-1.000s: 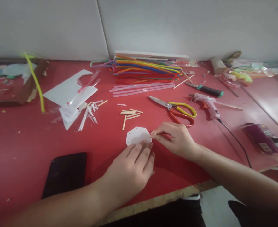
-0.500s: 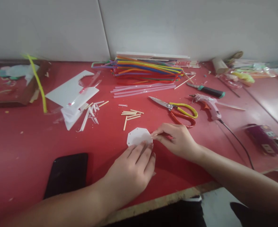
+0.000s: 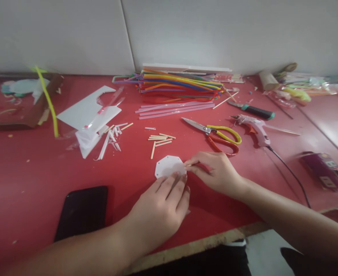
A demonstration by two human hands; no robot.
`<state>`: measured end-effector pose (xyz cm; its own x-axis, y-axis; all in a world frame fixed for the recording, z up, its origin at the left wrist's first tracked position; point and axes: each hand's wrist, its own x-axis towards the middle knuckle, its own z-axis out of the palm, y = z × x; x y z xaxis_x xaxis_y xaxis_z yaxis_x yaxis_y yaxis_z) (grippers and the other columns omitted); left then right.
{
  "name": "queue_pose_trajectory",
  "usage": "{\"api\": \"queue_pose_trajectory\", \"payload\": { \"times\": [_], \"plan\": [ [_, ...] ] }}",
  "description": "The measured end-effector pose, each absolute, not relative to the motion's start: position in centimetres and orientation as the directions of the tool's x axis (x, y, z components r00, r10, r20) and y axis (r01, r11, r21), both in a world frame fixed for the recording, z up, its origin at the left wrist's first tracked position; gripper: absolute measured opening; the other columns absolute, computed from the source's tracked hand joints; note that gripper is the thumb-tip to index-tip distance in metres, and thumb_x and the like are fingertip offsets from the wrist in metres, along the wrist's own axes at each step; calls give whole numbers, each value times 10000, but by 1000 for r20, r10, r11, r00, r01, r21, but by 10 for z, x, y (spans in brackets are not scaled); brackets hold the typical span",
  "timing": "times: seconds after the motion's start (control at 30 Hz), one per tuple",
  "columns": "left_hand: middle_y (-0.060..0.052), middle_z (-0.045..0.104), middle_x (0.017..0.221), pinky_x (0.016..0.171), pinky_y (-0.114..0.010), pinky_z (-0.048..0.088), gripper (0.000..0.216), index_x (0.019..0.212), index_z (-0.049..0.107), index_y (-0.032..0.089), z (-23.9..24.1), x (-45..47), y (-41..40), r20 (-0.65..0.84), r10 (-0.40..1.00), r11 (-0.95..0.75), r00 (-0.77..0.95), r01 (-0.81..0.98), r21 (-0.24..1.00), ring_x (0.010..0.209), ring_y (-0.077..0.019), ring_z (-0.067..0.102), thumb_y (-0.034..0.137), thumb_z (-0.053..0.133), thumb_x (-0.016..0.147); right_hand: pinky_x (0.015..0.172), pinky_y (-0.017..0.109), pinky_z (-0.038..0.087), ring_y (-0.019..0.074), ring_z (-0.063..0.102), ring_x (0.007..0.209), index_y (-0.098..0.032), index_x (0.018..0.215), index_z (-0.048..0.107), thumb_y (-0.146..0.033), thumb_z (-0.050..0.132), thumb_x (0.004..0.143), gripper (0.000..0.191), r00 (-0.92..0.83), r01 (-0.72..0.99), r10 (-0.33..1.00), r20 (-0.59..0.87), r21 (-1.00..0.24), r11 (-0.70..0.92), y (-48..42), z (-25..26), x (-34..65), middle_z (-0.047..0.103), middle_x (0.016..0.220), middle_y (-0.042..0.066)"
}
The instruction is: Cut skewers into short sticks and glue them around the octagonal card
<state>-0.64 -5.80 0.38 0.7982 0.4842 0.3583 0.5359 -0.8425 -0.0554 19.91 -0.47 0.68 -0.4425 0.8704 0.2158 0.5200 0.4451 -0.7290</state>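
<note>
Red table (image 3: 220,214), pretty cluttered. Nearest, the left hand (image 3: 161,205) lies over the near edge of a white octagon (image 3: 170,165); thumb's hidden, so can't tell if it's gripping. The right hand (image 3: 215,168) pinches a tiny pale bit (image 3: 187,165) at its right edge. Holes are done; farther off, short sticks (image 3: 158,138) lie loose, so looks like early days.

Phone (image 3: 82,212) lay near left | sticks (image 3: 157,138) lay beyond card (image 3: 170,166) | scissors (image 3: 207,130) lay right of sticks | glue gun (image 3: 259,131) farther right
</note>
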Motion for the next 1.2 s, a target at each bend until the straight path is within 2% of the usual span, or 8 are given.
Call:
{"api": "queue_pose_trajectory", "payload": {
  "times": [0.17,0.4,0.53,0.67,0.8,0.97,1.2],
  "plan": [
    [-214,672,1201,855,-434,570,290,1082,672,56,3,-7,-58,365,486,-843,794,536,-43,1094,-333,660,272,549,933,659,244,516,138,664,710,-192,809,639,-188,627,867,60,-441,514,865,240,-723,462,-2,4,198,706,772,15],
    [-211,678,1191,859,-448,570,270,1081,672,61,2,-9,-59,378,472,-850,797,525,-46,1089,-345,660,249,582,908,702,236,527,137,685,775,-200,892,651,-117,577,882,111,-479,498,849,225,-726,474,-4,7,200,727,849,20],
    [-169,686,1197,845,-459,573,239,1074,677,93,3,-11,-57,372,459,-861,807,507,-40,1093,-355,654,184,620,861,649,245,521,145,671,716,-195,831,642,-179,626,874,48,-478,506,845,241,-711,489,-3,4,200,710,782,21],
    [-115,717,1149,816,-459,583,232,1055,689,114,3,-11,-56,382,443,-871,811,490,-32,1030,-345,679,179,637,838,688,259,533,149,672,756,-200,873,639,-173,597,893,55,-507,470,826,247,-724,505,-2,3,200,710,828,33],
    [-113,723,1129,814,-455,582,246,1064,688,111,2,-11,-57,381,438,-871,814,489,-43,1034,-344,675,194,644,836,710,263,538,149,668,784,-202,912,630,-119,558,894,111,-512,459,820,256,-725,513,-2,1,200,702,851,40],
    [-110,720,1138,822,-447,575,242,1053,691,118,2,-11,-57,405,440,-866,801,497,-42,1058,-341,665,202,654,829,672,267,539,154,658,743,-200,863,639,-180,611,886,41,-498,472,822,276,-708,525,-1,-3,201,688,801,38],
    [-122,726,1112,844,-436,562,238,1052,687,111,1,-11,-56,414,441,-862,796,504,-53,1055,-330,670,185,644,830,718,263,551,149,667,805,-202,943,633,-95,530,905,154,-538,444,791,292,-699,560,-2,0,200,698,866,45]
  ]
}}
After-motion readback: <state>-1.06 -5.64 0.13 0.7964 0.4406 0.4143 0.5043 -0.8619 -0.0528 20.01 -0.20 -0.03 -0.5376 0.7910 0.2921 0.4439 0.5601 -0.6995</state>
